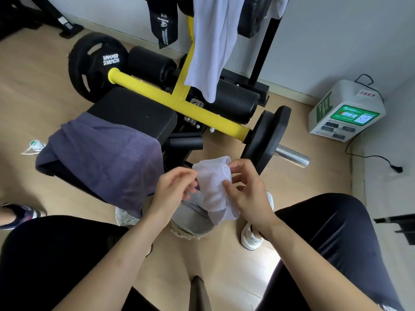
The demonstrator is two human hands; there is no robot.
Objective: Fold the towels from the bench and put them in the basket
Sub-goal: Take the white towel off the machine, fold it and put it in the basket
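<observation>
White towel (213, 187): small, doubled into a thick wad. I hold it in the air at the centre of view, above the basket, which I judge leaves only a short drop once the fold is set.
Left hand (177, 187): at 9 o'clock of the wad, wrist bent inward, fingers curled and pinching its near edge to keep the layers from slipping.
Right hand (247, 194): at 3 o'clock of the wad, thumb pressed on the cloth, fingers arched over the top fold. Both hands are clamped on the same towel.
Basket (190, 223): grey, frayed rim, on the floor between my feet at 6 o'clock of the wad. I cannot tell what it contains.
Purple towel (101, 158): unfolded and draped over the near end of the table at 9 o'clock, waiting its turn.
Table (139, 111): black padded surface, bare at its far end.
Hanging towel (211, 41): white, slung over the machine frame at 12 o'clock, not yet folded.
</observation>
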